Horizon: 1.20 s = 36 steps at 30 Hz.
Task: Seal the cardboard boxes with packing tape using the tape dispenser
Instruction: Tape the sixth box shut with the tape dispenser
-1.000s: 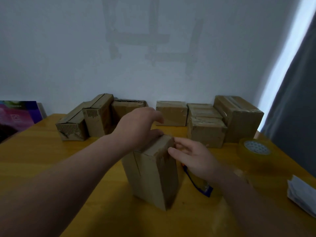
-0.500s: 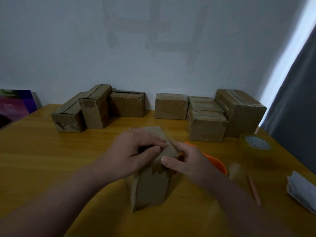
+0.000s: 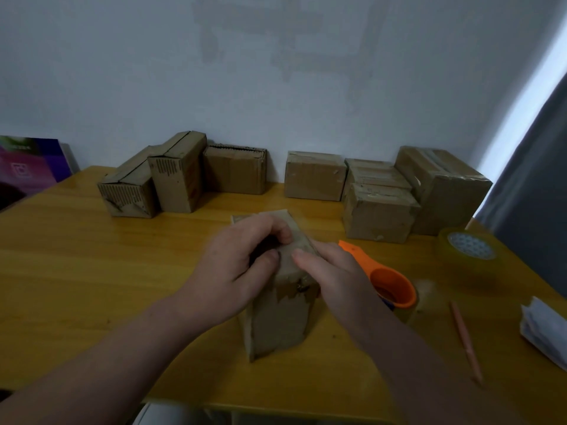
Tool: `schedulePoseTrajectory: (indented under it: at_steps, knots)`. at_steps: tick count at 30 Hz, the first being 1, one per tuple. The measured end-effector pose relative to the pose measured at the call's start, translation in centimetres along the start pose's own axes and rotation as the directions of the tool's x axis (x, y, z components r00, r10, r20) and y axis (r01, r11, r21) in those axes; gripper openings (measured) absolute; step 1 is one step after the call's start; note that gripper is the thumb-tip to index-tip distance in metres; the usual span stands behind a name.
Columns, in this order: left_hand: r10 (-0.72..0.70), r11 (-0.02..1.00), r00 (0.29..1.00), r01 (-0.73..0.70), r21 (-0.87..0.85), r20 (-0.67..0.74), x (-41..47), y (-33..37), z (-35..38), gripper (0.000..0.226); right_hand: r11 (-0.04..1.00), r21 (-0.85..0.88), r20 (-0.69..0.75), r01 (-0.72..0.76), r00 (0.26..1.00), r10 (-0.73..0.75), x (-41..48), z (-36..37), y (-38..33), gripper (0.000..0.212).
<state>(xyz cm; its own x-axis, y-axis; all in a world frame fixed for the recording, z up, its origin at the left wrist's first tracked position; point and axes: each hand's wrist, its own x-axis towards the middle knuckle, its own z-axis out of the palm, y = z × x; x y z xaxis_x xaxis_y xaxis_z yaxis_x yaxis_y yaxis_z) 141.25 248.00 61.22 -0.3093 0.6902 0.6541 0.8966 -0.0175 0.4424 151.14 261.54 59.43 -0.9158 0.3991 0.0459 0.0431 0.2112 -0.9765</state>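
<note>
- Left of centre: left hand (image 3: 242, 265) is gripping the top of the upright cardboard box (image 3: 279, 317), fingers curled over its flap.
- Centre: the box is standing on the desk (image 3: 92, 271). The flaps are probably being held closed before taping.
- Right of centre: right hand (image 3: 334, 271) is pressing the box top, fingers mostly straight, grasping nothing.
- Further right: orange tape dispenser (image 3: 389, 283) is lying just beside the box. The next move is likely calling for the right hand to take it.
- No legible writing is showing.
</note>
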Motion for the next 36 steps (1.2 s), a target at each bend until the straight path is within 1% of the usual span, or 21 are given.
schedulePoseTrajectory:
  at_steps: [2,5,8,11,16,17,19,20,21,22,23,24,25,26,27,28,29,30,32,34,36]
  knots:
    - [0.001,1.0,1.0,-0.001,-0.001,0.001,0.0,0.1,0.0,0.021,0.998,-0.066,-0.044,0.008,0.999,-0.011,0.0,0.0,-0.4,0.045]
    - [-0.015,1.0,1.0,0.015,-0.014,0.001,0.0,0.1,0.0,0.021,0.976,-0.213,-0.102,0.039,0.993,-0.062,-0.2,-0.1,-1.1,0.04]
    - [-0.022,0.999,1.0,0.022,-0.024,-0.004,0.0,0.2,0.0,0.019,0.932,-0.357,-0.179,0.063,0.975,-0.135,-0.3,0.0,-1.6,0.047]
    - [-0.054,0.998,0.998,0.054,-0.034,-0.014,0.0,0.1,-0.1,0.016,0.899,-0.432,-0.222,0.067,0.959,-0.178,0.0,-0.2,-1.6,0.05]
    - [-0.077,0.997,0.997,0.077,0.01,-0.022,0.5,-0.1,-0.5,0.023,0.887,-0.457,-0.289,0.065,0.933,-0.217,0.6,-0.7,-1.5,0.051]
    - [-0.083,0.996,0.996,0.084,0.028,-0.03,0.5,-0.1,-0.5,0.026,0.903,-0.426,-0.31,0.05,0.93,-0.198,0.8,-0.8,-1.5,0.053]
    - [-0.113,0.991,0.991,0.118,0.067,-0.075,0.6,-0.1,-0.7,0.033,0.956,-0.293,-0.381,-0.027,0.92,-0.091,1.1,-1.1,-1.7,0.061]
    - [-0.126,0.986,0.986,0.137,0.092,-0.109,0.6,-0.1,-0.9,0.036,0.97,-0.237,-0.419,-0.057,0.907,-0.049,1.1,-1.2,-1.8,0.061]
    - [-0.139,0.98,0.98,0.157,0.12,-0.145,0.7,-0.2,-1.1,0.04,0.969,-0.243,-0.464,-0.054,0.883,-0.067,1.0,-1.3,-2.0,0.057]
    - [-0.16,0.973,0.971,0.186,0.14,-0.179,0.8,-0.3,-1.2,0.048,0.945,-0.327,-0.501,-0.026,0.853,-0.15,0.7,-1.3,-2.2,0.053]
    - [-0.193,0.964,0.959,0.225,0.142,-0.21,0.9,-0.5,-1.4,0.057,0.893,-0.449,-0.494,0.023,0.827,-0.269,0.4,-1.1,-2.4,0.052]
    - [-0.238,0.954,0.944,0.272,0.127,-0.228,1.0,-0.8,-1.5,0.068,0.82,-0.566,-0.44,0.092,0.807,-0.394,-0.1,-0.6,-2.9,0.052]
    - [-0.293,0.942,0.929,0.321,0.101,-0.227,1.3,-1.1,-1.6,0.079,0.722,-0.669,-0.344,0.175,0.789,-0.51,-0.5,-0.1,-3.3,0.056]
    - [-0.354,0.925,0.913,0.373,0.066,-0.202,1.5,-1.4,-1.7,0.09,0.599,-0.763,-0.209,0.244,0.783,-0.586,-0.6,0.3,-3.2,0.062]
    - [-0.423,0.903,0.893,0.43,0.012,-0.15,1.7,-1.9,-1.7,0.099,0.471,-0.834,-0.07,0.288,0.79,-0.608,-0.6,0.6,-3.0,0.067]
    - [-0.493,0.869,0.867,0.489,-0.067,-0.071,2.1,-2.3,-1.8,0.107,0.375,-0.875,0.036,0.307,0.813,-0.581,-0.5,0.9,-2.6,0.072]
    - [-0.548,0.823,0.836,0.546,-0.157,0.03,2.3,-2.8,-1.9,0.115,0.315,-0.895,0.101,0.315,0.832,-0.546,-0.4,0.9,-2.2,0.075]
    - [-0.569,0.777,0.81,0.586,-0.229,0.14,2.6,-3.3,-2.1,0.12,0.287,-0.903,0.131,0.32,0.84,-0.526,-0.2,0.8,-1.8,0.077]
    - [-0.531,0.73,0.785,0.615,-0.298,0.32,3.0,-4.4,-2.5,0.118,0.261,-0.907,0.154,0.33,0.838,-0.524,-0.1,0.7,-1.3,0.077]
    - [-0.467,0.72,0.769,0.617,-0.318,0.436,3.5,-5.1,-2.8,0.107,0.237,-0.911,0.169,0.338,0.829,-0.534,0.0,0.8,-1.2,0.077]
    - [-0.417,0.727,0.76,0.608,-0.319,0.499,4.0,-5.5,-2.9,0.094,0.237,-0.91,0.168,0.34,0.825,-0.54,0.2,0.7,-1.1,0.076]
